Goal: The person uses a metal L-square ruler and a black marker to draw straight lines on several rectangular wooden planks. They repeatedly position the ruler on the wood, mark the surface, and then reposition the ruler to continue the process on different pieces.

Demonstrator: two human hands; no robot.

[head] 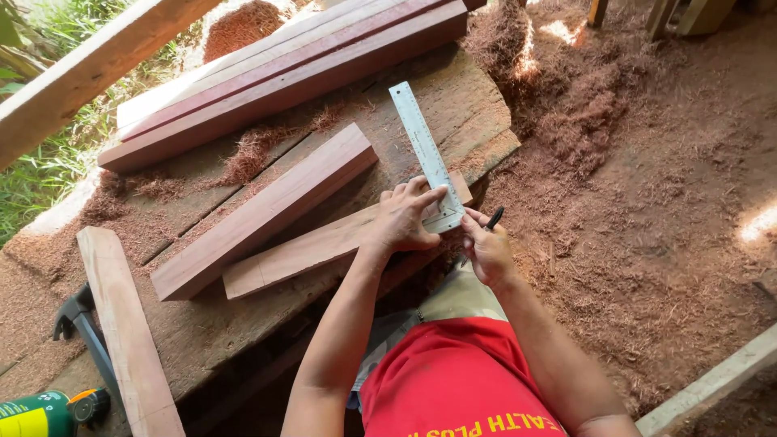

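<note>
My left hand [407, 217] presses a steel square ruler [422, 146] flat against the right end of a reddish wooden board [307, 252] lying on the workbench [210, 324]. The ruler's blade runs away from me across the board. My right hand [486, 247] holds a black pen [494, 218] at the board's end, right beside the ruler's near edge. A thicker reddish wood block [267, 212] lies just beyond the board.
Long reddish planks [283, 73] are stacked at the bench's far side. A pale wooden strip [129, 332] leans at the left, with a hammer [81, 332] and a green and yellow can [44, 414] near it. Red sawdust [647, 186] covers the ground on the right.
</note>
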